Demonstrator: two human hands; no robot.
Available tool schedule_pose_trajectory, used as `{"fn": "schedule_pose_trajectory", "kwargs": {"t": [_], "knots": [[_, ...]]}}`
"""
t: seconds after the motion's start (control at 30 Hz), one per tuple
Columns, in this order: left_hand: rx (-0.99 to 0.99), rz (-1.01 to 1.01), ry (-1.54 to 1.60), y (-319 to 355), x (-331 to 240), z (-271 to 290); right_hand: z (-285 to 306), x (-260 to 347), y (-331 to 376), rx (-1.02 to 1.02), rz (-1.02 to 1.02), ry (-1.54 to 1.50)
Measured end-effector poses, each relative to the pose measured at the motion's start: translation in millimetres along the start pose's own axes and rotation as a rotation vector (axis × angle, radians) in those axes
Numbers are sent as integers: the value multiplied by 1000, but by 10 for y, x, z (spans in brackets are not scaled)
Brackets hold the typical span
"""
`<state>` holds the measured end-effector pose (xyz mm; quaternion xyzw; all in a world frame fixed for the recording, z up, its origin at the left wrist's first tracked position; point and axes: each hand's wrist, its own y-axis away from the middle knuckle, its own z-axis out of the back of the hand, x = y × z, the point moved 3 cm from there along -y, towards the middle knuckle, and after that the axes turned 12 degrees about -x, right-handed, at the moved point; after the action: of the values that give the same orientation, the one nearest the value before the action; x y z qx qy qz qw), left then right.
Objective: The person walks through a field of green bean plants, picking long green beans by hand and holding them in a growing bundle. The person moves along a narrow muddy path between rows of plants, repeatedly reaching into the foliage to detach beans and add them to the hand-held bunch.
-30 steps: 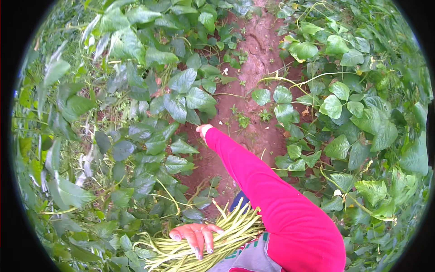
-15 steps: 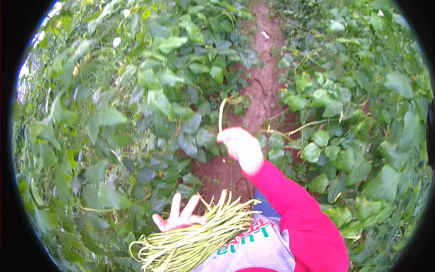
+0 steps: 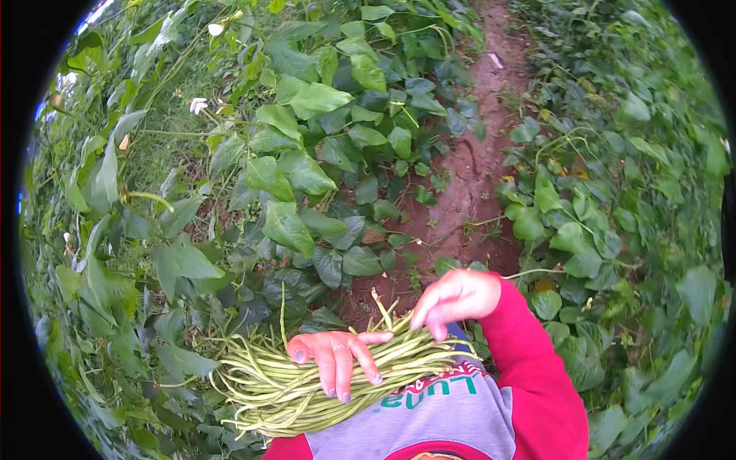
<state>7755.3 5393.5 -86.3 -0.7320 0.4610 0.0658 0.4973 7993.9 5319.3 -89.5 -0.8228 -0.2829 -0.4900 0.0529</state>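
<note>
A thick bundle of long green beans [image 3: 307,406] lies across the front of my body, cradled against my shirt. My left hand [image 3: 337,356] is wrapped over the top of the bundle, its fingers draped down across the pods. Close to the bundle's upper right edge is my right hand [image 3: 456,300], with loosely bent fingers pointing down at the beans and a gap between thumb and forefinger. I see no bean between them. Most of my left forearm is hidden under the bundle.
Leafy bean vines [image 3: 307,169] grow densely on the left, with a white flower [image 3: 198,105] among them. More vines [image 3: 575,238] line the right side. Between them a strip of reddish bare soil [image 3: 468,169] runs away from me.
My right hand, which held a single long bean out ahead, has come back down to the bundle. My left hand's raised, spread fingers have folded down over the beans.
</note>
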Motion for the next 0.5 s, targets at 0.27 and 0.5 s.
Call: {"fn": "schedule_pose_trajectory", "kwargs": {"t": [0.27, 0.5], "knots": [[-212, -80, -83, 228, -86, 276, 2273, -704, -2073, -599, 167, 1499], [-369, -157, -156, 411, 38, 273, 2597, -1060, -4322, -233, 179, 1452]]}}
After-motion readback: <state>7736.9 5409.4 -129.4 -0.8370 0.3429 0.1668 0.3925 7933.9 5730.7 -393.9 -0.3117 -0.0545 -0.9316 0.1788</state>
